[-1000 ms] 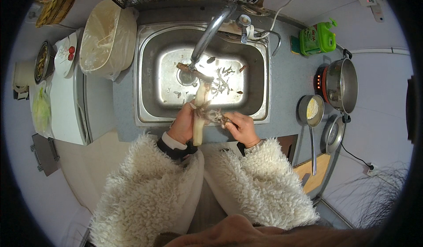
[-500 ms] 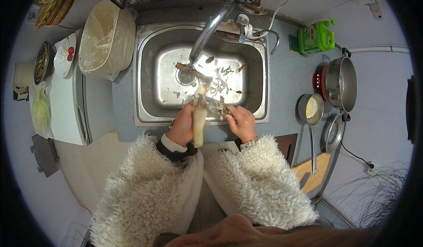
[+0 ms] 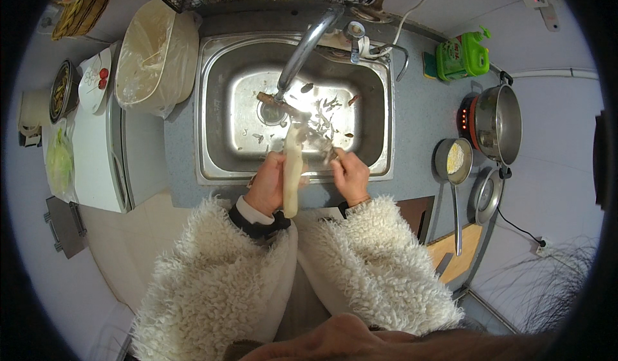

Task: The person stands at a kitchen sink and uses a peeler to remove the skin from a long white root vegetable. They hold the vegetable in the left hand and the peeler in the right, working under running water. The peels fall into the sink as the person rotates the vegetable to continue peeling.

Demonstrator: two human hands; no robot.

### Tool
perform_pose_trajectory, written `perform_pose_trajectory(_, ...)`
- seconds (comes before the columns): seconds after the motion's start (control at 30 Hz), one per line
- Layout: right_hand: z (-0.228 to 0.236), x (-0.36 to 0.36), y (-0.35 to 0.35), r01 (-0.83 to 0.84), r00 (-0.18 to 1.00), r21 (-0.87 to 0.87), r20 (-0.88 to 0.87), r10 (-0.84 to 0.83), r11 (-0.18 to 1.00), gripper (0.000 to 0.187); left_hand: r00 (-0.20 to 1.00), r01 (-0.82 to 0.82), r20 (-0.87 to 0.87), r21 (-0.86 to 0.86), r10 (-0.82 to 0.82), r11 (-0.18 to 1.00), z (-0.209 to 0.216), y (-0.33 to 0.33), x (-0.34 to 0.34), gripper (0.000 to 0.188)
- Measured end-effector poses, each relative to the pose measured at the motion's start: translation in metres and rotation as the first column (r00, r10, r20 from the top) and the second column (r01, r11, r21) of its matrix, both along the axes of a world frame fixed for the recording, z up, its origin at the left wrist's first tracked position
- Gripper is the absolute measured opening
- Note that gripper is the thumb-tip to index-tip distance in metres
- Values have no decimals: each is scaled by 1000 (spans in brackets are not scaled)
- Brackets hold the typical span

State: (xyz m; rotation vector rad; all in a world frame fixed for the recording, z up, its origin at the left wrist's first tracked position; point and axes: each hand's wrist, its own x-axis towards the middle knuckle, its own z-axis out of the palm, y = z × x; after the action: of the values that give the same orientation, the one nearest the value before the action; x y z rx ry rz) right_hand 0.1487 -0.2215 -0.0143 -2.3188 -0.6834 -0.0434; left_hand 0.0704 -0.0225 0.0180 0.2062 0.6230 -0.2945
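Over the front of the sink, my left hand [image 3: 264,184] is closed around a long, pale peeled root [image 3: 292,176] that looks like a yam, held lengthwise away from me. To its right, my right hand [image 3: 351,178] grips a peeler [image 3: 326,151] whose head is smeared by motion near the root's far end. A brown, unpeeled length of root [image 3: 281,106] lies in the sink beside the drain, under the tap's spout. Scattered peelings [image 3: 326,117] cover the sink bottom.
The tap [image 3: 307,48] arches over the metal sink [image 3: 390,119]. At left stands a lined bin [image 3: 145,58]. On the right are a green bottle [image 3: 465,56], a pot [image 3: 508,124] on a lit burner, a small pan [image 3: 441,158] and a cutting board [image 3: 465,248].
The peeler has shifted slightly, now a blur by the root's far end. My right hand has moved a little to the left and the root has turned slightly in my left hand.
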Motion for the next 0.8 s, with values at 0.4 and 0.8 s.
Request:
perform_pose_trajectory(0.4,27,5,14,-2,994,-105,109,14,994,23,997,2,70,300,-24,954,0,-7,0,36)
perform_pose_trajectory(0.8,32,5,13,103,995,-166,21,-100,981,25,997,27,48,429,-53,903,-7,-8,-4,43)
